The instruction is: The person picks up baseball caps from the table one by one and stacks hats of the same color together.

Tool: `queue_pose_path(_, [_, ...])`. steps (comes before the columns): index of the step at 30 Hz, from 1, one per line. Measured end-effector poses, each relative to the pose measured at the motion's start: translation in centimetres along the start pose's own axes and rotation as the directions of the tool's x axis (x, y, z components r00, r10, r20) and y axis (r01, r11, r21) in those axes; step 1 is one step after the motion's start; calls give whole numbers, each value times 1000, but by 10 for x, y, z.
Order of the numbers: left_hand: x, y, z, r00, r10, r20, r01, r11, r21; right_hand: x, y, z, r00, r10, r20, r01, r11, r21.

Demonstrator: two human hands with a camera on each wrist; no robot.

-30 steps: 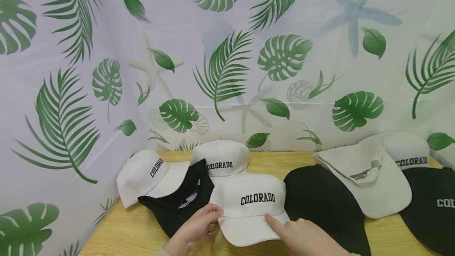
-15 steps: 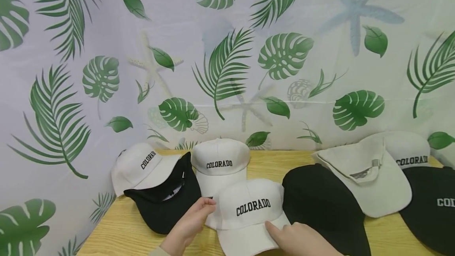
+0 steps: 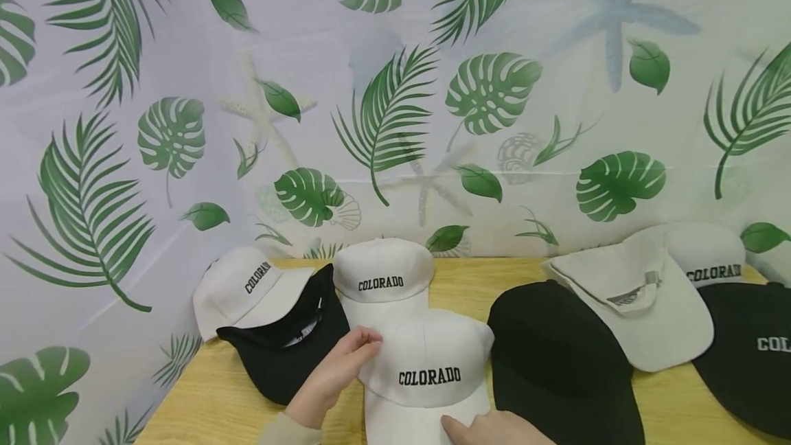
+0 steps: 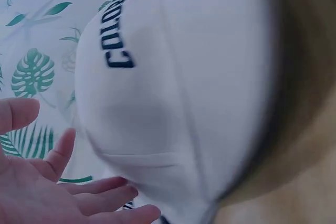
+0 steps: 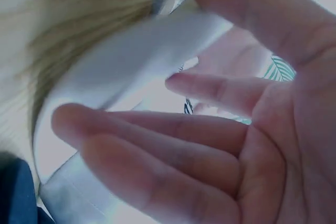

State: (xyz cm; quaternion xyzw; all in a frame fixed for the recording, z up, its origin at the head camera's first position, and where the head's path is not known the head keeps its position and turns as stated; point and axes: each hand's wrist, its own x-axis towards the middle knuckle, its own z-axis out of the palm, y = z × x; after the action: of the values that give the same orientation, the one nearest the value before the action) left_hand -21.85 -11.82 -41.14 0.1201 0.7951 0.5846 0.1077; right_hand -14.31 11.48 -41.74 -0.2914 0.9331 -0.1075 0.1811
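A white baseball cap (image 3: pixel 426 349) with COLORADO across its front sits at the near middle of the table, brim toward me. Beside its left side is my left hand (image 3: pixel 334 376); in the left wrist view, that hand's fingers (image 4: pixel 105 200) are spread next to the white crown (image 4: pixel 136 119). My right hand (image 3: pixel 494 428) is at the brim's right side, one fingertip on or just over it. In the right wrist view, the thumb stands apart from the loosely extended fingers (image 5: pixel 173 166), with the white brim (image 5: pixel 126 51) beyond. Part of the brim is cut off by the head view's lower edge.
Another white cap (image 3: pixel 383 270) stands just behind. At left, a white cap (image 3: pixel 241 290) overlaps a black cap (image 3: pixel 278 369). Rightward lie a black cap (image 3: pixel 556 356), an off-white cap (image 3: pixel 673 321) and more caps. A leaf-printed cloth (image 3: pixel 395 122) hangs behind the wooden table (image 3: pixel 469 280).
The front white cap has come nearer to me and slightly left, with both hands at it. The left-hand black and white caps shifted left, then stayed put.
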Motion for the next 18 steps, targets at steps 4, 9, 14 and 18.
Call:
queue_pose_path(4, [19,17,-3,997,71,31,-75,983,168,0,0,0,995,-90,-37,87,994,-69])
queue_pose_path(9, [54,45,-4,992,39,119,-87,897,433,1,-6,0,988,-139,-73,124,977,-174])
queue_pose_path(14, [81,58,-2,974,-72,217,-57,842,536,7,-10,4,992,-124,-16,120,980,-159])
queue_pose_path(18, [91,60,2,948,-157,278,-34,816,577,9,-9,7,992,-128,-2,126,979,-158])
